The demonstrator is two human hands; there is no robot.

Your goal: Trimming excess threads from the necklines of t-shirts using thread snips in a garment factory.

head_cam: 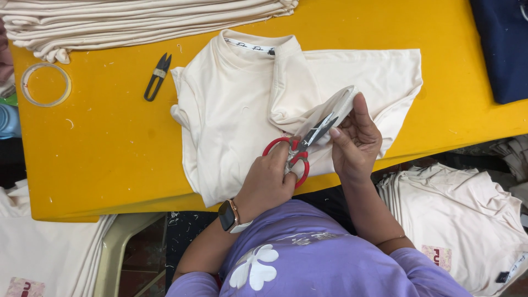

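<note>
Open yellow tabletop left of the cream T-shirt, broken only by black thread snips and a clear tape ring. Blocked along the far edge by a stack of folded cream shirts. Narrow bare strip right of the shirt, hemmed by navy fabric. Centre taken up by the left hand, right hand and red-handled scissors.

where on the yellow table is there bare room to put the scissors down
Bare yellow table lies left of the cream shirt, below the black snips and tape ring. A smaller patch sits right of the shirt, before the navy cloth. The back edge is crowded by the stacked shirts.
</note>
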